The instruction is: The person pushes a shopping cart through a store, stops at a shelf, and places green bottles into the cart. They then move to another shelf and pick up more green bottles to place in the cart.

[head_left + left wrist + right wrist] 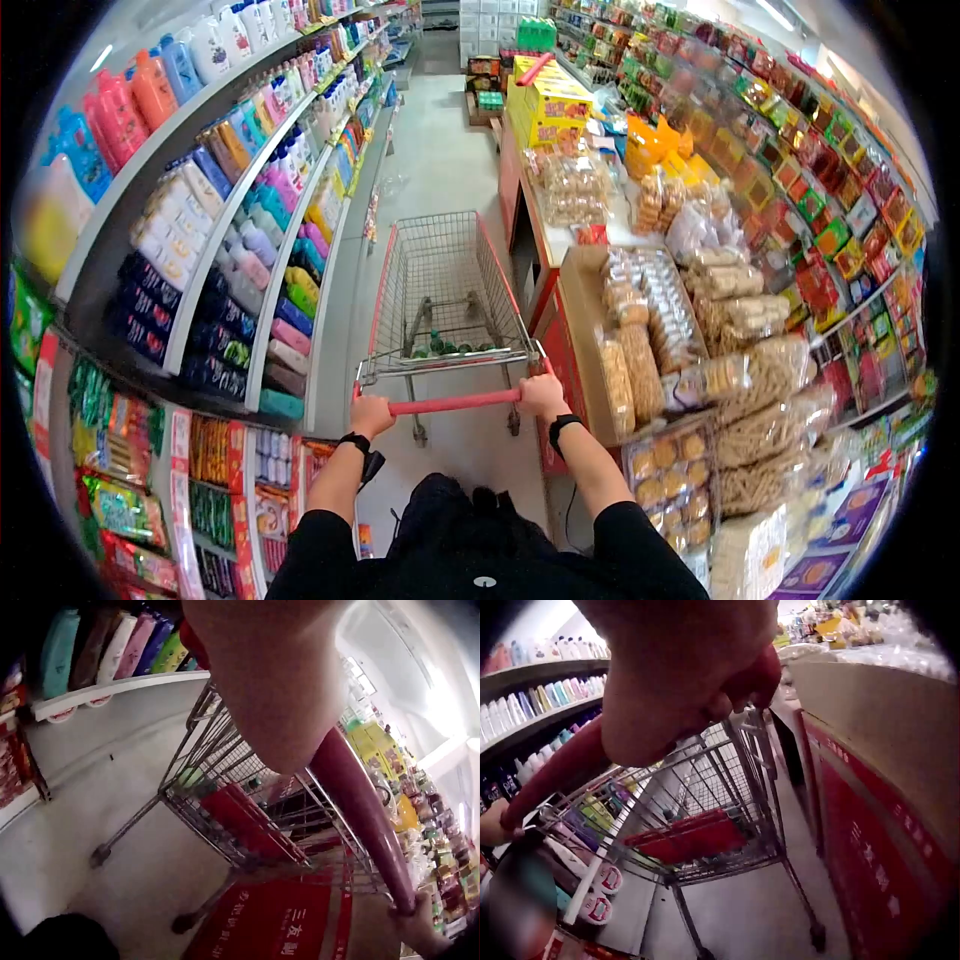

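Note:
A wire shopping cart (pixel 452 262) with red side rims stands in front of me in the aisle. Its red handle (pixel 455 402) runs crosswise between my hands. My left hand (pixel 372 415) grips the left end, and my right hand (pixel 541 395) holds the right end. In the left wrist view the left hand (pixel 270 690) hides part of the red bar (pixel 367 817). The right hand (pixel 682 690) covers the bar's near end in the right wrist view. Several dark green items (pixel 437 344) lie at the near end of the basket, and a red panel (pixel 686 838) shows there too.
Shelves of shampoo bottles (pixel 205 45) line the left side. A cardboard box (pixel 585 340) of packaged biscuits stands close on the right, on a red-sided stand (pixel 877 847). Yellow cartons (pixel 552 105) are stacked farther along. Pale floor (pixel 430 150) runs ahead between them.

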Action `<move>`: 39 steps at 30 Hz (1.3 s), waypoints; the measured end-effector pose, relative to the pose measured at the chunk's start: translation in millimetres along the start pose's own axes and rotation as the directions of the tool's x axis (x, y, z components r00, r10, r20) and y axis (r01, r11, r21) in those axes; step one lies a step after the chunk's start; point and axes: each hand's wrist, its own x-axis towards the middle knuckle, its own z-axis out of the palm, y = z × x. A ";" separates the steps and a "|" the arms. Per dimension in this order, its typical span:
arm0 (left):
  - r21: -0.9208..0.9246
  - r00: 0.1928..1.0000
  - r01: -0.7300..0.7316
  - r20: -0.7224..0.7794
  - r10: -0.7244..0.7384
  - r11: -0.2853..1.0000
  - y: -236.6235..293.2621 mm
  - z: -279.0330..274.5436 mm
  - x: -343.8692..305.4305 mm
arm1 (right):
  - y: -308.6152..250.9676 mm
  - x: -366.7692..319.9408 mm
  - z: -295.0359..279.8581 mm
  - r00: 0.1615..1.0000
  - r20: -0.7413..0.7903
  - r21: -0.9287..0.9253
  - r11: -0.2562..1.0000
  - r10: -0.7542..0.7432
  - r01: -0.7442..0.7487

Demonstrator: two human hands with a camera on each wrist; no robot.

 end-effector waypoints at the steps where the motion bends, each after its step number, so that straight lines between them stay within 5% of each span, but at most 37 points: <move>1: -0.001 1.000 -0.011 -0.011 0.011 1.000 -4.0 -3.2 23.6 | 7.5 23.0 -6.8 1.000 -0.020 0.005 1.000 -0.014 0.015; 6: 0.010 0.998 -0.044 -0.041 0.045 0.999 -32.7 -20.7 133.0 | 50.9 138.3 4.9 0.992 -0.124 -0.090 0.996 -0.033 0.022; 21: 0.035 0.993 -0.091 -0.071 0.094 0.995 -123.0 -89.6 498.3 | 132.6 475.1 -75.0 0.995 0.035 -0.039 0.995 0.089 -0.088; 27: 0.027 0.997 -0.061 -0.055 0.063 0.998 -137.9 -108.6 643.8 | 199.9 621.7 -78.8 0.994 -0.105 -0.031 0.999 0.024 -0.028; 32: 0.021 1.000 -0.005 0.012 0.004 1.000 -152.5 -134.0 759.0 | 247.1 737.1 -106.3 0.999 -0.040 0.000 1.000 0.009 -0.009; 33: 0.031 1.000 -0.005 0.014 0.005 1.000 -156.3 -140.6 783.3 | 253.0 761.6 -112.7 0.995 0.069 0.028 0.996 0.078 -0.080; 39: 0.048 0.997 -0.035 0.069 0.032 0.998 -187.5 -161.6 908.9 | 295.4 886.8 -125.7 0.998 -0.064 -0.005 1.000 -0.001 0.001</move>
